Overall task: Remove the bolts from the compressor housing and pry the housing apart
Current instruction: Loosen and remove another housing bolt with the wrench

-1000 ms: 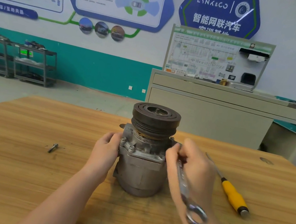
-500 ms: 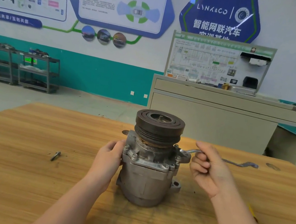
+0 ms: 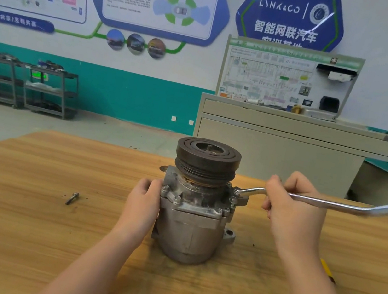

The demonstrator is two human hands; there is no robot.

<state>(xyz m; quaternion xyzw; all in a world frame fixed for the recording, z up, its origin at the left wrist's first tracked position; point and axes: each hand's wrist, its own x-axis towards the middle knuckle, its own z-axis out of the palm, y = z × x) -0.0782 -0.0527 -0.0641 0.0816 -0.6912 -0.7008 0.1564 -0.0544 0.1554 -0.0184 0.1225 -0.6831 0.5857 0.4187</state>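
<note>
While the right hand (image 3: 295, 210) is clenched round the shank of the wrench (image 3: 325, 203), gripping it close to the housing end, the long free part of the handle sticks out far to the right, so the pull has little leverage and the ring could ride up off the bolt head and round it. The compressor (image 3: 194, 212) stands upright on its rear end in the middle of the wooden table (image 3: 25, 222), pulley (image 3: 207, 159) on top, and nothing clamps it. The left hand (image 3: 144, 205) grasps its left flank, fingers curled round the flange, and that grasp alone resists the turning; a hard tug could spin or tip the tall body. If the wrench slips, the right knuckles are likely to strike the flange or the pulley rim just beside them.

Nearest on the right, a yellow tool handle (image 3: 326, 271) peeks out from under the right forearm, where the elbow could knock it. To the left of the compressor, well apart, lies one loose bolt (image 3: 72, 198), which could roll if the table is jarred. Several bolts (image 3: 177, 199) remain seated round the flange, so prying is not yet due. Beyond the table stand a grey cabinet (image 3: 275, 149) with a display board and, far left, metal racks (image 3: 33, 87).
</note>
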